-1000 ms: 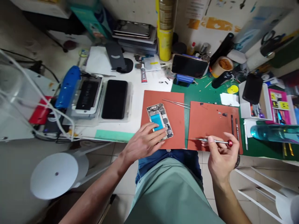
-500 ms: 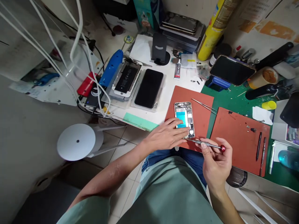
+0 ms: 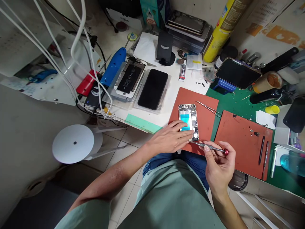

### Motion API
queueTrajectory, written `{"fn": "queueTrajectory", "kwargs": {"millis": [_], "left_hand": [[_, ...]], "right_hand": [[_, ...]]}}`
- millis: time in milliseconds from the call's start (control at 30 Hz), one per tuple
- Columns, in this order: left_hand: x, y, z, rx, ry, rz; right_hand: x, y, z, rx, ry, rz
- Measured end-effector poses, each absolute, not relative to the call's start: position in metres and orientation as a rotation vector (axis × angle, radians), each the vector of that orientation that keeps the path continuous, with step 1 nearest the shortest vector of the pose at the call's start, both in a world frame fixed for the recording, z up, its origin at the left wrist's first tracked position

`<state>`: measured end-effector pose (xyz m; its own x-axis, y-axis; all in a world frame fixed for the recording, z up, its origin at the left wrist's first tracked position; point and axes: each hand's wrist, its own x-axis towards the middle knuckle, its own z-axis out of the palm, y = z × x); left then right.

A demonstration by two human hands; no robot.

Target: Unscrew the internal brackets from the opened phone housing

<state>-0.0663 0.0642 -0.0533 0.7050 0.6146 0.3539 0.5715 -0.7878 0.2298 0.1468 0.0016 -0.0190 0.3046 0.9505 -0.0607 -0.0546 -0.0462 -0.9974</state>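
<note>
An opened phone (image 3: pixel 194 127) lies on the left red-brown mat (image 3: pixel 207 111), its inner parts and a bright blue-striped patch showing. My left hand (image 3: pixel 172 136) spans the phone's lower half with long fingers across its face. The thumb sits by the bottom edge, so the hand steadies the phone. In my right hand (image 3: pixel 219 165) is a slim screwdriver (image 3: pixel 209 147) with a red end cap, pinched between thumb and fingers. Its tip points left at the phone's bottom edge, close to the left thumb; the exact contact is hidden. Tweezers (image 3: pixel 209 108) lie beyond the phone.
A second red-brown mat (image 3: pixel 240 143) at right carries small parts and two thin tools. Left of the work lie a black phone (image 3: pixel 152 89) and a phone part with battery (image 3: pixel 130 79). Behind are a glue tube (image 3: pixel 182 72) and a propped phone (image 3: pixel 238 72). White cables (image 3: pixel 81 35) hang at left.
The view has shifted slightly. Both hands, the phone and the screwdriver keep nearly the same places relative to each other.
</note>
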Motion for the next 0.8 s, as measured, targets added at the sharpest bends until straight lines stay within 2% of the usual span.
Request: {"fn": "queueTrajectory", "kwargs": {"millis": [800], "left_hand": [[-0.0655, 0.0638, -0.0536, 2.816, 1.001, 0.597]], "right_hand": [[0.1475, -0.0009, -0.0142, -1.442, -0.981, 0.991]]}}
